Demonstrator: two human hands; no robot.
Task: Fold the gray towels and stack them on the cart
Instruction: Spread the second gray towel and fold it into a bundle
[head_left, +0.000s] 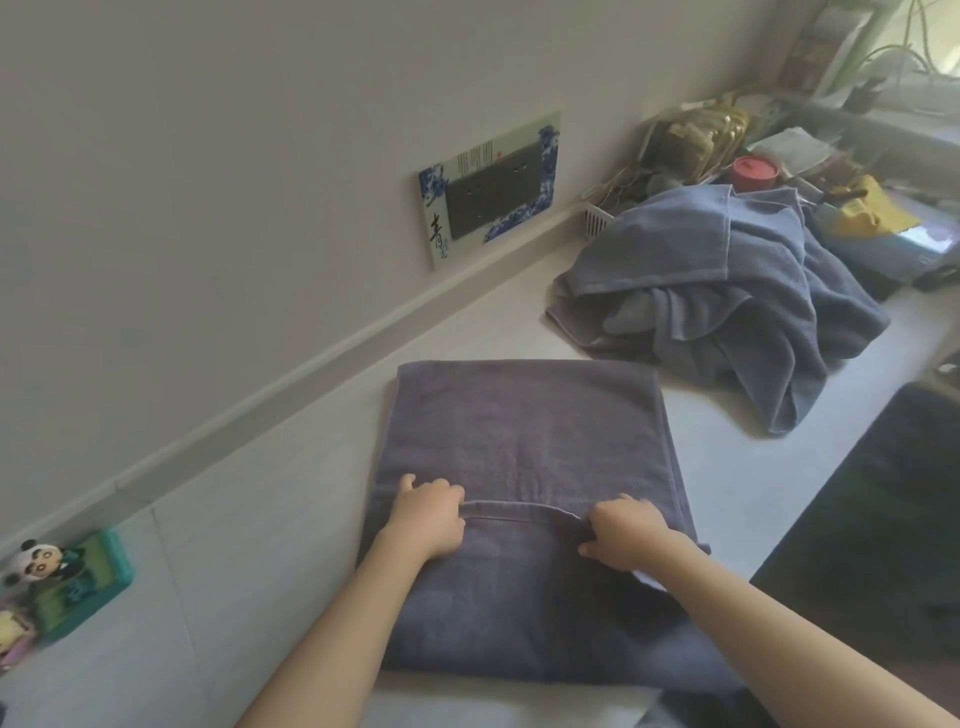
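Fingers of both the left hand and right hand pinch the hem of the gray towel, mid-fold. Next, I think: smooth it flat, then reach the far-right towel pile.

Folded gray towel laid flat on white surface, hem pinched by left hand and right hand, fingertips curled over it, heap of unfolded towels seen beyond the fingers.
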